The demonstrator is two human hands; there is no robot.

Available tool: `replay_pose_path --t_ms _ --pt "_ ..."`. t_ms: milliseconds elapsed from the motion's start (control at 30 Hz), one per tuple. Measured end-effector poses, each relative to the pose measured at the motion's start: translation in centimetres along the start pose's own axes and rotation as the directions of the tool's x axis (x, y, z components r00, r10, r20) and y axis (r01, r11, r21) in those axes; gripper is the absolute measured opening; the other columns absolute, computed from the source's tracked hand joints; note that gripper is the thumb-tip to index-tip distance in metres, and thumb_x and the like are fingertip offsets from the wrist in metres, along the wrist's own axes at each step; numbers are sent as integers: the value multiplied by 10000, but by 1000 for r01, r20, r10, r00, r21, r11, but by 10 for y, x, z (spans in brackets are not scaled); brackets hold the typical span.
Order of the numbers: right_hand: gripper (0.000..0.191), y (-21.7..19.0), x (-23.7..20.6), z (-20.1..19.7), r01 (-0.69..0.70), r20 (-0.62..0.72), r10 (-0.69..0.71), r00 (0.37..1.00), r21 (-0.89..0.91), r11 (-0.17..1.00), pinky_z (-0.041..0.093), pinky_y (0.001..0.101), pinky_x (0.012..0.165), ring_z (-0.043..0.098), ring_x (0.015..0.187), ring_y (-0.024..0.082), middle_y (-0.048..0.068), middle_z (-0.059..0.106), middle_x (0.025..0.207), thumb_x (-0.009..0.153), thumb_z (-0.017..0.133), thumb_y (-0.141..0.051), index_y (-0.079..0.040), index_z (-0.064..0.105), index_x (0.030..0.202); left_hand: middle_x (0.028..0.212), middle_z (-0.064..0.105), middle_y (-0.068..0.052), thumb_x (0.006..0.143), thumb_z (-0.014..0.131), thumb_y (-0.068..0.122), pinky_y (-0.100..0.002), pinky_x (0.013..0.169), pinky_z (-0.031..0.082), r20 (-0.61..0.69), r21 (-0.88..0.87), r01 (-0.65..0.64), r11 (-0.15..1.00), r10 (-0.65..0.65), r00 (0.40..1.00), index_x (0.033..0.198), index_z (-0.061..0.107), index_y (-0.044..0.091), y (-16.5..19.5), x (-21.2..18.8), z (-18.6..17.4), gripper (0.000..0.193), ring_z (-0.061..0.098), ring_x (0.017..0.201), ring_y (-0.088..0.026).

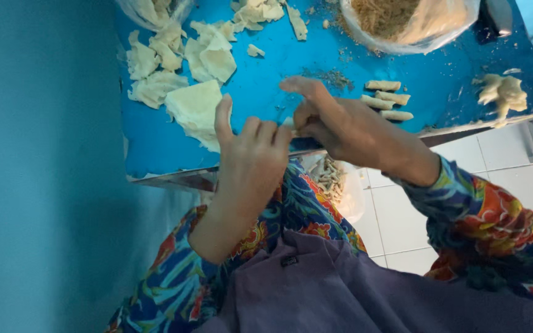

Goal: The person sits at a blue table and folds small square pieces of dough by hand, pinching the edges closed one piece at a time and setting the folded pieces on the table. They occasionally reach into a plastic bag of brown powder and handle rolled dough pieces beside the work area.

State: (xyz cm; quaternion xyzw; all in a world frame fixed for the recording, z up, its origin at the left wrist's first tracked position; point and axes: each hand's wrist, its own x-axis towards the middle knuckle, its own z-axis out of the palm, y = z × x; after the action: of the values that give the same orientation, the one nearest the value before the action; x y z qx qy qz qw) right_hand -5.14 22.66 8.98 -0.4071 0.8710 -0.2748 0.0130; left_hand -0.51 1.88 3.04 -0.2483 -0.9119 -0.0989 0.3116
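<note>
Blue table against a blue wall, white floor tiles below. Left hand and right hand meeting over the near table edge, fingertips of both pinched on a small pale roll, mostly hidden between them. Long axis of the roll running roughly nine to three o'clock, right hand covering the three o'clock end, left hand at the nine o'clock end; neither clearly nearer. Stack of pale wrappers near, at ten o'clock from the left hand. Three finished rolls just beside the right hand at two o'clock. Bag of shredded filling farther off at one o'clock.
</note>
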Motion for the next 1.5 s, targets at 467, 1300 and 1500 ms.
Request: replay_pose_path --t_ms 467,1300,1500 --pt "853 -17 -12 33 1 -70 -55 996 -611 792 187 617 1218 427 1479 389 215 636 1437 729 643 82 55 351 1530 1430 548 -86 1034 602 552 -708 1182 193 41 208 186 960 -199 979 1384 640 41 10 15 -2 620 470 1358 -277" --pt "641 -23 -2 10 -60 -416 36 909 -45 997 556 414 1068 650 1332 330 173 644 1442 1046 615 46 -71 322 1605 911 637 -42 1101 661 171 -533 1044 295 -23 -251 336 908 -353 936 974 687 114 -94 -11 -19 142 603 950 -259" --pt "735 -32 98 56 98 -243 -50 969 191 977 569 405 899 697 1108 319 167 711 1207 1003 710 -79 -86 290 1605 1141 629 -12 1128 716 199 -521 1100 332 -226 -136 279 951 -304 926 1182 634 169 -88 -18 -8 102 586 1138 -243"
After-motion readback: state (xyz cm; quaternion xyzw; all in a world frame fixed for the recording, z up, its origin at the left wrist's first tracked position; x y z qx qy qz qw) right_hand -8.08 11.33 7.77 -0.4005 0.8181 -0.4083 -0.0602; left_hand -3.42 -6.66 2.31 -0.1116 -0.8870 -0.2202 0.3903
